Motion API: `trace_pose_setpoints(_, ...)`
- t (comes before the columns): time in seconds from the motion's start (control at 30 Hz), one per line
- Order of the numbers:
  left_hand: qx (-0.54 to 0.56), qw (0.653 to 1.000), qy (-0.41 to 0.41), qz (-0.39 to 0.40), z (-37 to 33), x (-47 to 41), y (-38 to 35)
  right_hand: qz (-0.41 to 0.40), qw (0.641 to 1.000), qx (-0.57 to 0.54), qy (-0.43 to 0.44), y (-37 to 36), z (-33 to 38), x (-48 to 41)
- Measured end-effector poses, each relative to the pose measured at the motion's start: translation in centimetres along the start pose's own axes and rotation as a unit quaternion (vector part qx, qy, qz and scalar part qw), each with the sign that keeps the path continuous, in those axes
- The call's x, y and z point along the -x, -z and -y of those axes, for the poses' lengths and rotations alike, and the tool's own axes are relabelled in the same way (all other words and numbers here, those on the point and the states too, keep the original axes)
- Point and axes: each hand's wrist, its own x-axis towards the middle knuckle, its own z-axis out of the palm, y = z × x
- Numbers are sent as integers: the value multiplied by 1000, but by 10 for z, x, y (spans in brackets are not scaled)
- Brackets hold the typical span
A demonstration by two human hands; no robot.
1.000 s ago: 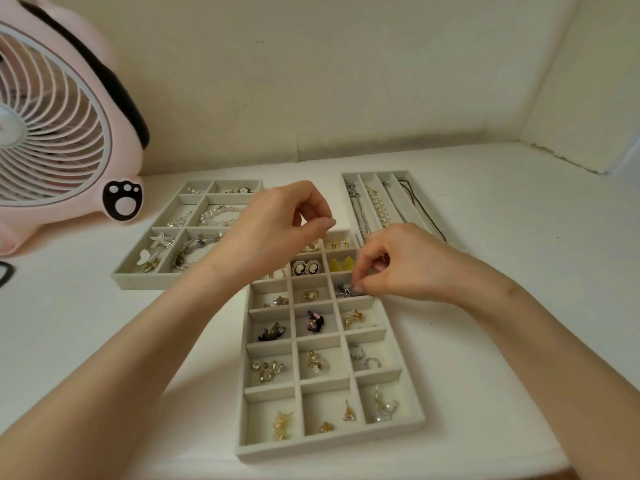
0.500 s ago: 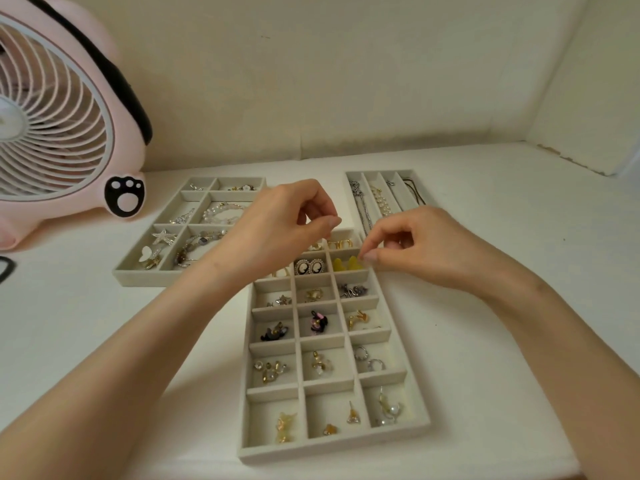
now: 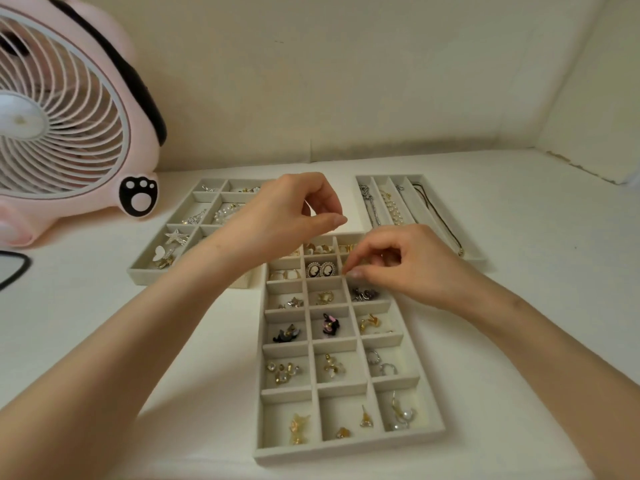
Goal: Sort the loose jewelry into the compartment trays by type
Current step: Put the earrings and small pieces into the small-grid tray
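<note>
A grey many-compartment earring tray (image 3: pixel 346 449) lies in front of me, with small earrings in most cells. My right hand (image 3: pixel 405 265) reaches down into the cell right of the black cameo earrings (image 3: pixel 325 270). Its thumb and forefinger pinch together there, and a bit of yellow earring (image 3: pixel 363 261) shows under the fingers. Just below that cell lies a dark silver pair (image 3: pixel 363 294). My left hand (image 3: pixel 291 216) hovers above the tray's far end with fingers curled against the thumb; nothing shows between them.
A second grey tray (image 3: pixel 149 271) with brooches and bracelets sits at the left rear, partly behind my left arm. A long-slot necklace tray (image 3: pixel 474 259) lies at the right rear. A pink fan (image 3: pixel 62 126) stands far left, with a black band (image 3: pixel 14 268) at the edge.
My right hand left the dark silver pair's cell, rose toward the yellow earrings' cell, and has now dipped into it with pinched fingers. My left hand has stayed in place.
</note>
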Motion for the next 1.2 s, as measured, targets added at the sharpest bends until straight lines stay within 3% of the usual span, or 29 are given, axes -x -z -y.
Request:
trace_pose_setpoints(0.27, -10, 1000, -3, 8, 12, 8, -8, 33, 987, 151, 41, -17, 23, -8)
trace_pose_setpoints(0.47, 37, 999, 15, -9, 25, 11, -12, 64, 979, 188, 40, -23, 25, -13)
trace_pose_setpoints(0.53, 63, 998, 26, -5, 28, 13, -13, 57, 991, 123, 8, -16, 25, -17)
trace_pose_setpoints(0.6, 141, 988, 63, 17, 32, 16, -11, 34, 998, -37, -38, -7, 24, -19)
trace_pose_setpoints(0.67, 252, 959, 107, 69, 31, 19, -6, 18, 985, -163, -60, 0, 21, -20)
trace_pose_setpoints(0.77, 323, 928, 122, 141, 29, 20, -1, 20, 965, -247, -83, -2, 19, -17)
trace_pose_setpoints(1.0, 314, 930, 131, 140, 23, 21, 3, 24, 946, -303, -111, -5, 17, -14)
trace_pose_setpoints(1.2, 303, 939, 121, 108, 21, 23, -1, -37, 963, -255, -73, -9, 16, -15)
